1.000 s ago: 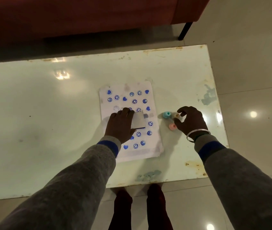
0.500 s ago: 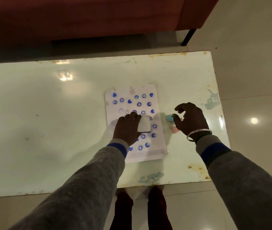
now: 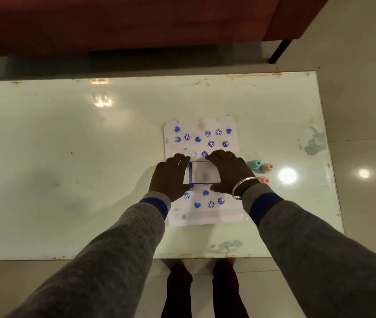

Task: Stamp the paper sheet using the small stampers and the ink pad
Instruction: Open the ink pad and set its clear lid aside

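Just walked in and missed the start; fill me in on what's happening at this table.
A person stands at the table with both hands on an ink pad lying on a paper sheet already dotted with blue stamps. The left hand and right hand hold its ends. Three small stampers lie untouched to the right.

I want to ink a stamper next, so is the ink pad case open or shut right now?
Partly open: the ink pad case shows a strip of blue pad at its left edge, beside the lid, with left hand and right hand on it.
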